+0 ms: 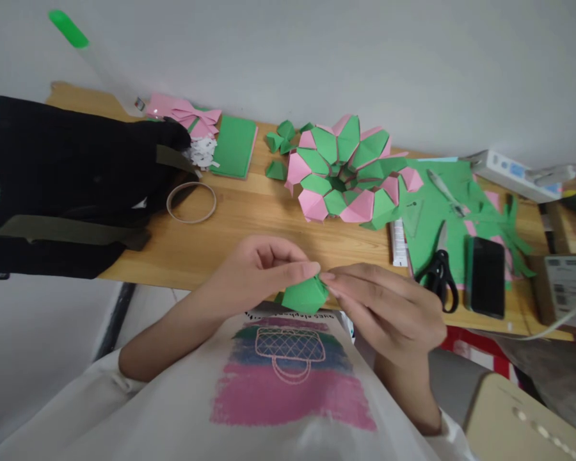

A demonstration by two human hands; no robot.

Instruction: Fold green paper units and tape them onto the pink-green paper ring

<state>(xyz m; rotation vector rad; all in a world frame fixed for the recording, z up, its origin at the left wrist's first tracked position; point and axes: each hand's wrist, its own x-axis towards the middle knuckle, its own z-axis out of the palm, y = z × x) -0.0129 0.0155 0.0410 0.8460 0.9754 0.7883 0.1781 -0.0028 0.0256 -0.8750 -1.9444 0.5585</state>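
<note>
Between my two hands, at the front edge of the table, is a folded green paper piece [303, 297]. My left hand [273, 272] pinches its top edge between thumb and fingers. From the other side, my right hand [388, 307] grips its right corner with the fingertips. Beyond them stands a ring-shaped paper model [348, 144] built of green and pink folded pieces. Several small green folded pieces [276, 169] lie to its left. A white glue tube [398, 243] lies just beyond my right hand.
Black-handled scissors [440, 272] and a dark phone [486, 276] lie at the right, by green sheets and scraps [427, 218]. A tape ring [192, 221], a green paper stack [235, 147] and a black bag [67, 173] are at the left. A cardboard box [569, 288] stands far right.
</note>
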